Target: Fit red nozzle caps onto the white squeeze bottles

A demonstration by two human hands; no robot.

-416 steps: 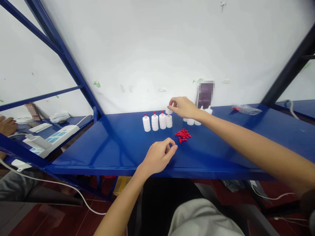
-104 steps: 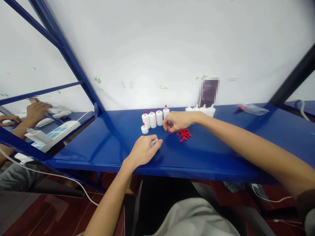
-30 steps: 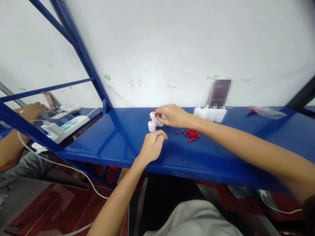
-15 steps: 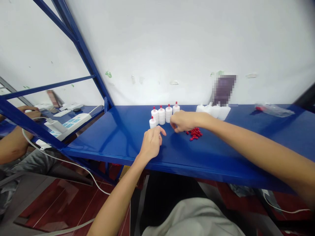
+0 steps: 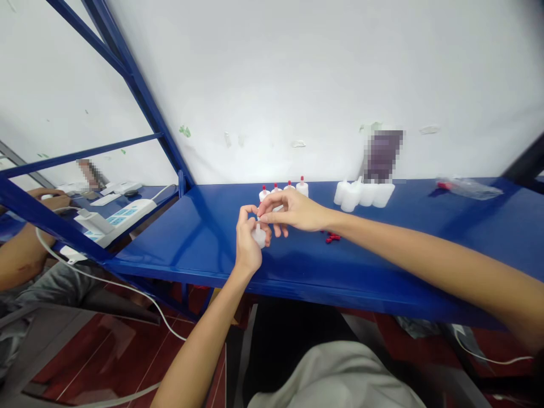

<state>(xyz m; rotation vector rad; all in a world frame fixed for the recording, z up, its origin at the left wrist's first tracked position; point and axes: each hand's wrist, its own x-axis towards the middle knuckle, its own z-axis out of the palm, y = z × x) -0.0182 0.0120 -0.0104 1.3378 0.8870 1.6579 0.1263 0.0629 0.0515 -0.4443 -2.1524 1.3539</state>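
My left hand [image 5: 247, 241] is closed around a small white squeeze bottle [image 5: 258, 236], its narrow bare spout pointing up. Over that spout, the thumb and fingertips of my right hand [image 5: 293, 209] are pinched together; whatever is between them is too small to make out. Behind my hands stand several white bottles with red caps [image 5: 302, 185], partly hidden by my right hand. A few loose red caps [image 5: 332, 238] show below my right forearm, which covers part of the pile.
Several uncapped white bottles [image 5: 365, 195] stand by the wall on the blue table [image 5: 204, 226]. Farther right lies a clear plastic bag [image 5: 476, 188] with something red. Left, beyond a blue frame post [image 5: 144, 90], are a power strip [image 5: 127, 215] and another person's arm [image 5: 25, 249].
My right hand has moved left from beside the red caps to meet my left hand. A white bottle now shows in my left hand, which has turned and curled around it.
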